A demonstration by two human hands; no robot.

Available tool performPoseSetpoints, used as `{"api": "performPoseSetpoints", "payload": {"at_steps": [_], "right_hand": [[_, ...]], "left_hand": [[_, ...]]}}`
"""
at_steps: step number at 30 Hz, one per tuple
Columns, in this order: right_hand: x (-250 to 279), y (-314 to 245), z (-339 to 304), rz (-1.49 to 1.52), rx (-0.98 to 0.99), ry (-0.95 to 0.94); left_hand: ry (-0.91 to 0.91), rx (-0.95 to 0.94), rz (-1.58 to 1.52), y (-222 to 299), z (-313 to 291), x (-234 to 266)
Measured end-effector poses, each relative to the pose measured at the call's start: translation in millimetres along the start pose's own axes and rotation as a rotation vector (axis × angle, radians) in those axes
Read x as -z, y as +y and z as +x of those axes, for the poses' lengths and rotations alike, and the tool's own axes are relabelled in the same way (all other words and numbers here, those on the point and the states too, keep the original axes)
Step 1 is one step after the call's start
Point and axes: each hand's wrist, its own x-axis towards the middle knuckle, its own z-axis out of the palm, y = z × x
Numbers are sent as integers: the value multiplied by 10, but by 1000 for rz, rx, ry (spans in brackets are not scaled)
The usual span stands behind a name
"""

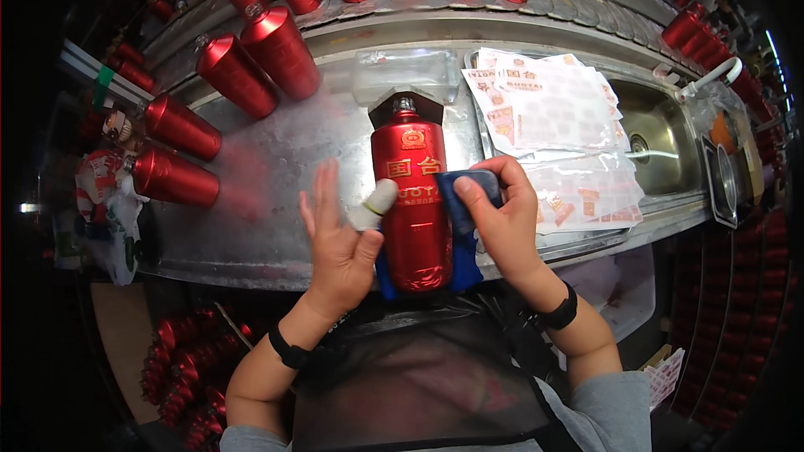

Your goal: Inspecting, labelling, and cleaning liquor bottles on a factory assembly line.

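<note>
Free metal counter (pixel 260 238) between left hand (pixel 339 255) and red bottles (pixel 182 127), printed sheets (pixel 561 117) crowding the right

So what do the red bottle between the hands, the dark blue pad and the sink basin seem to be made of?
Red bottle: glossy metallic red, perhaps coated glass or metal; the finish hides which.
Dark blue pad in the right hand: possibly rubber or cloth; its dull surface leaves it open.
Sink basin: likely stainless steel, from its grey metallic shine.

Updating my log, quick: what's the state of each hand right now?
Left hand: open, holding nothing.
Right hand: closed, holding the blue pad by the bottle.
</note>
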Motion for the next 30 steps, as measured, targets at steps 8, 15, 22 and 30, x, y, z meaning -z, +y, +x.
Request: {"api": "performPoseSetpoints", "payload": {"at_steps": [8,15,22,30], "right_hand": [[107,73,-195,0,41,-85],[907,258,-20,-152,24,54],[1566,135,278,-935,-191,-118],[1717,436,722,-1053,91,-141]], "left_hand": [[-91,-45,-185,152,141,-137],[-203,200,-684,133,237,-199],[-284,236,-822,16,224,-198],[-273,232,-810,12,221,-174]]}}
